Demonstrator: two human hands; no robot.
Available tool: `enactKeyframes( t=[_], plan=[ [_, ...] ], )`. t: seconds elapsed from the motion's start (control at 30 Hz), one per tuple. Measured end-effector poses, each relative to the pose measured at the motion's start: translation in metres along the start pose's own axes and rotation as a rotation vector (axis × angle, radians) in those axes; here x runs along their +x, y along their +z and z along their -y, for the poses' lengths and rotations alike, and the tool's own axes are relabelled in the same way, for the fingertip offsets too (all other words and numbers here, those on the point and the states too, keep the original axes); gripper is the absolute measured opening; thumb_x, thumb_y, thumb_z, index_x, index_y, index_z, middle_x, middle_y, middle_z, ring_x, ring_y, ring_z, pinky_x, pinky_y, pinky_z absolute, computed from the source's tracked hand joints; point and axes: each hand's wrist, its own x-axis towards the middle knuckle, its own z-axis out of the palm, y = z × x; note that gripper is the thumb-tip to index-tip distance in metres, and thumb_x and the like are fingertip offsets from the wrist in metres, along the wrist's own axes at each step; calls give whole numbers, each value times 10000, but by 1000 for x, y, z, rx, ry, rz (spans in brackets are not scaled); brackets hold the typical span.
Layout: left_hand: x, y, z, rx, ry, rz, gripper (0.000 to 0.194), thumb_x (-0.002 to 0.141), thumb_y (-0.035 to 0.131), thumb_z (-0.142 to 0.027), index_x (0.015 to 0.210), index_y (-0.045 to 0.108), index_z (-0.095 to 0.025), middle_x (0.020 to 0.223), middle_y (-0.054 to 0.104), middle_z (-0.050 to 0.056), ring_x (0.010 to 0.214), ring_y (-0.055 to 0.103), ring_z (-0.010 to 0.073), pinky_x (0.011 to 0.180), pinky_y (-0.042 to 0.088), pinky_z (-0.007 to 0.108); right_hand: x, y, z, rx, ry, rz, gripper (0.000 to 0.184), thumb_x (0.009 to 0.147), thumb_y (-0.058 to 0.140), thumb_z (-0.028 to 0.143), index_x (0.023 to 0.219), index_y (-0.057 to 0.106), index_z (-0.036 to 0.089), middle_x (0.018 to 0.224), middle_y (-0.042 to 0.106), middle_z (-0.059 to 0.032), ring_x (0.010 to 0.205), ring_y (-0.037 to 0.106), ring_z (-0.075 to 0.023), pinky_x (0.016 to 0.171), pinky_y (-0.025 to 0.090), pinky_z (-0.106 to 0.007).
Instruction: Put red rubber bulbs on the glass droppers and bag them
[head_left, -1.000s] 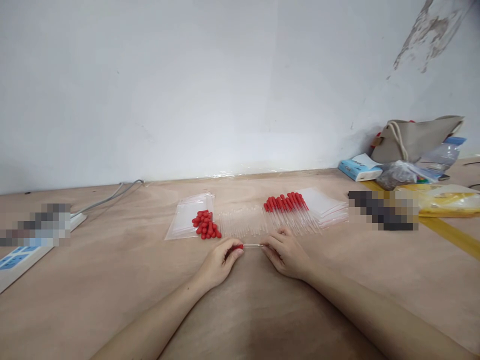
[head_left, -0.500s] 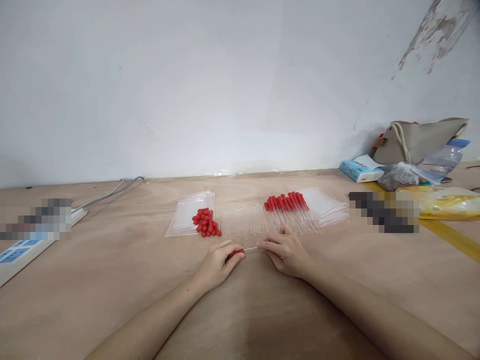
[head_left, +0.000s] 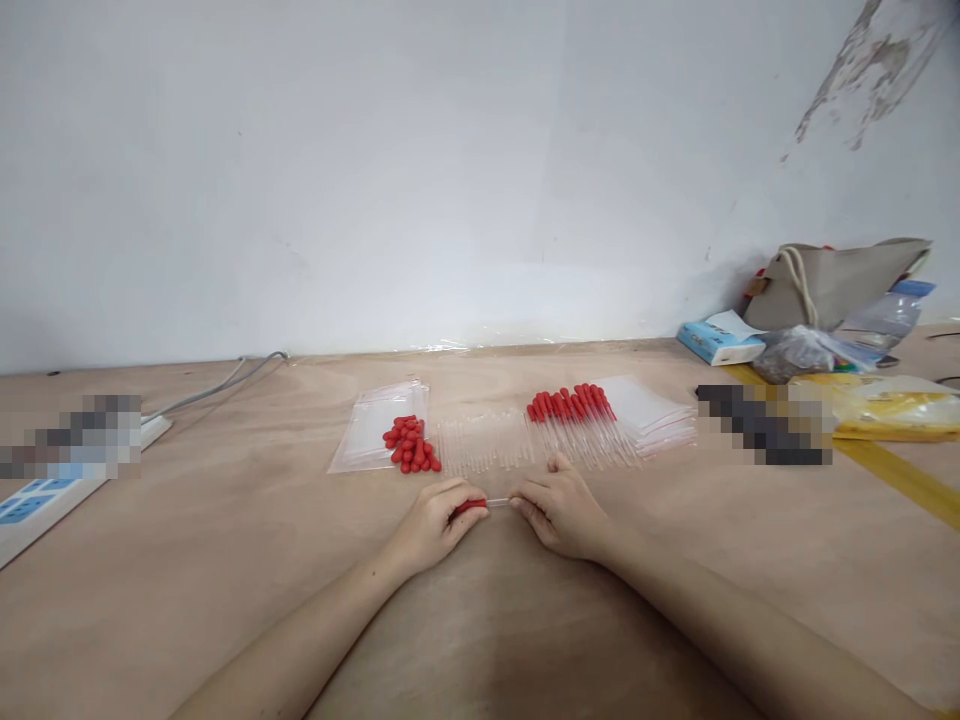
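Note:
Between thumb and fingers, my left hand (head_left: 439, 522) pinches a red rubber dropper bulb (head_left: 471, 506). My right hand (head_left: 561, 508) grips a thin clear dropper tube (head_left: 498, 502), whose left end meets the open end of the bulb; how deep it sits inside is hidden. Beyond my left hand lies a pile of loose red bulbs (head_left: 411, 444), partly on clear plastic bags (head_left: 367, 425). A row of bare clear tubes (head_left: 484, 440) lies in the middle. To its right are several droppers (head_left: 574, 405) with red bulbs on their tubes.
More clear bags (head_left: 656, 415) lie right of the droppers. Farther right are a blue tissue box (head_left: 720, 340), a grey bag (head_left: 840, 280), a yellow-and-clear package (head_left: 885, 405) and a blurred dark object (head_left: 772, 425). A power strip (head_left: 52, 505) with a cable stands at left.
My right hand has shifted slightly left toward my left hand, so less of the tube shows between them. The left hand keeps its hold on the bulb.

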Motion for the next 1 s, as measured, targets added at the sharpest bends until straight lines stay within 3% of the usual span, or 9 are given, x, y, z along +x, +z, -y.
enactKeyframes(
  t=[0.17,0.23,0.33,0.47,0.57,0.67,0.83,1.0],
  plan=[
    [0,-3,9,15,20,-14,178,849,464,-245,973,581,-194,861,581,29,765,535,126,703,419,239,1,-8,0,-136,-41,13,158,818,457,216,747,596,191,738,592,-20,709,473,-130,688,215,-298],
    [-1,-2,13,22,-34,-55,235,843,467,-239,1068,523,-200,872,566,25,724,527,119,691,425,247,-1,-13,-6,-173,21,-20,167,812,460,206,737,608,193,731,588,-29,723,481,-136,691,226,-296],
    [-3,1,17,9,-130,-92,337,828,476,-232,1158,422,-189,785,533,-3,600,488,99,599,420,232,0,-21,-23,-160,300,-90,191,804,453,229,718,619,188,718,599,-33,711,506,-139,678,254,-281],
    [-4,1,17,50,-102,-49,242,827,467,-223,1066,492,-191,758,517,-5,616,480,103,593,399,229,9,-28,-53,-50,750,-121,251,792,427,308,673,613,190,653,620,-11,619,539,-137,603,291,-254],
    [-3,1,15,68,-91,-37,182,832,458,-230,989,538,-184,754,511,4,619,474,103,592,391,228,19,-27,-65,-63,914,-99,261,775,430,340,656,621,208,654,642,-10,634,569,-163,613,304,-267],
    [-3,0,14,61,-88,-33,174,835,454,-234,969,549,-176,746,511,9,629,475,108,594,391,231,26,-20,-66,-123,956,-69,258,759,440,354,651,629,214,700,661,-26,693,588,-202,657,304,-304],
    [-2,-1,13,49,-78,-32,159,829,464,-221,944,565,-176,739,508,9,628,473,108,589,385,225,27,-9,-68,-156,1000,-134,231,741,463,384,772,606,206,747,662,-31,722,590,-210,723,285,-343],
    [-2,-2,12,57,-73,-23,144,830,461,-209,901,581,-172,718,493,4,623,467,104,578,374,215,24,-10,-71,-195,963,-83,267,737,469,443,747,573,197,720,652,-31,697,582,-208,716,266,-347]
  ],
)
